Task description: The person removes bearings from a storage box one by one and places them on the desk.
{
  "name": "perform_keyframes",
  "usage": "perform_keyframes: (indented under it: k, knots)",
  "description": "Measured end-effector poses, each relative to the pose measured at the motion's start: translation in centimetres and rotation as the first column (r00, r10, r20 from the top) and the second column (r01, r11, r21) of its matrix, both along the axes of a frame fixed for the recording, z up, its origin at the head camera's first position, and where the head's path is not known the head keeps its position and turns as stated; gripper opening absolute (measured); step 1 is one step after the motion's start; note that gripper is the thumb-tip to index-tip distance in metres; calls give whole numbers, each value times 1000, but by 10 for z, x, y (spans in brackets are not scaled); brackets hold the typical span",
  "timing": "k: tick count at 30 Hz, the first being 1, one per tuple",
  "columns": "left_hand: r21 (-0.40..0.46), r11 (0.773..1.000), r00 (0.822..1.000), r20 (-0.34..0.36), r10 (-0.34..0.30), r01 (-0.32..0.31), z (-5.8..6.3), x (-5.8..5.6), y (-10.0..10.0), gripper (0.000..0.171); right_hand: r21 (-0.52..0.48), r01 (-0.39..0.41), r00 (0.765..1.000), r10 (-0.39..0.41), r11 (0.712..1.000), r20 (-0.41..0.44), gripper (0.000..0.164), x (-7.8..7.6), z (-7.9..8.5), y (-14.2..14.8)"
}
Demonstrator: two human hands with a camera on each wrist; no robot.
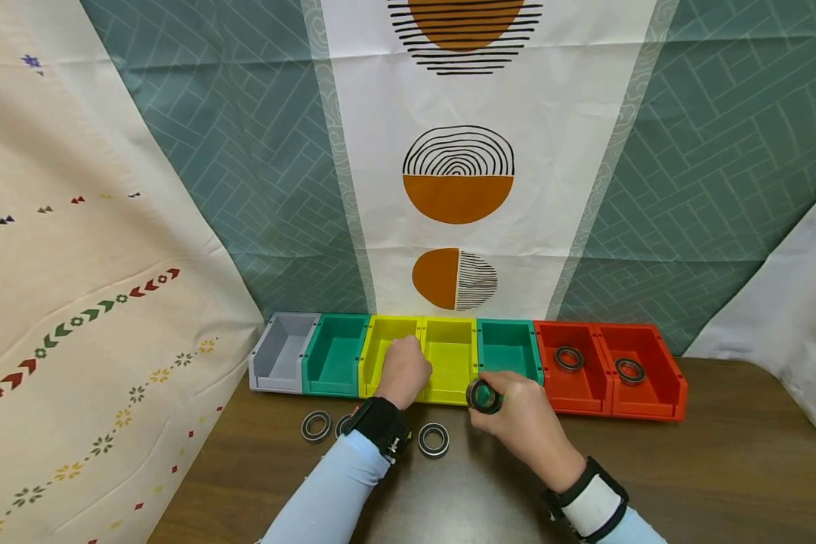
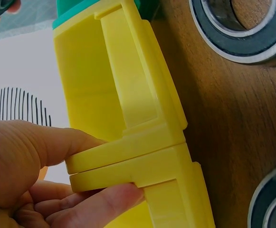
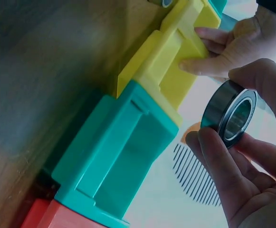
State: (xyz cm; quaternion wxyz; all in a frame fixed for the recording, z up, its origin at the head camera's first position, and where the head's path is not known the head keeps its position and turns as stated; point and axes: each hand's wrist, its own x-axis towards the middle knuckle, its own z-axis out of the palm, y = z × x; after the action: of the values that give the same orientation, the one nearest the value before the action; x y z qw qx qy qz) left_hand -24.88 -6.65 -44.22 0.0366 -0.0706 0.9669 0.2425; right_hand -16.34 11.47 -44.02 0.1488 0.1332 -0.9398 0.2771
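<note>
In the head view my left hand (image 1: pixel 405 372) is at the two adjoining yellow bins. The left wrist view shows its thumb and fingers pinching their paired side walls (image 2: pixel 123 154), thumb in one bin, fingers in the other. My right hand (image 1: pixel 527 415) holds a ball bearing (image 3: pixel 218 107) by its outer rim between thumb and fingertips, tilted, in front of the right green bin (image 1: pixel 510 346). On the table below lie a bearing (image 1: pixel 424 440), another bearing (image 1: pixel 306 427) further left, and a third bearing (image 1: pixel 341 425) partly hidden by my left wrist.
The bins form one row along the back of the table (image 1: pixel 741 453). A grey bin (image 1: pixel 282 355) and a green bin (image 1: pixel 336 351) stand at the left end. Two red bins (image 1: pixel 578 393) at the right each hold a bearing. A patterned cloth (image 1: pixel 585 113) hangs behind.
</note>
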Motion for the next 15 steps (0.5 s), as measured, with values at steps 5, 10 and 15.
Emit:
perform_keyframes:
  k: [5, 10, 15]
  knots:
    - [-6, 1000, 1000, -2, -12, 12, 1, 0, 0, 15, 13, -19, 998, 18, 1000, 64, 58, 3, -4, -5]
    - [-2, 1000, 1000, -16, -26, 26, 0, 0, -1, 14, 63, -52, 993, 45, 997, 112, 56, 4, -8, -8]
    - [1, 999, 999, -28, -35, 35, -1, 0, -2, 13, 98, -114, 977, 93, 989, 194, 55, 4, -13, -8]
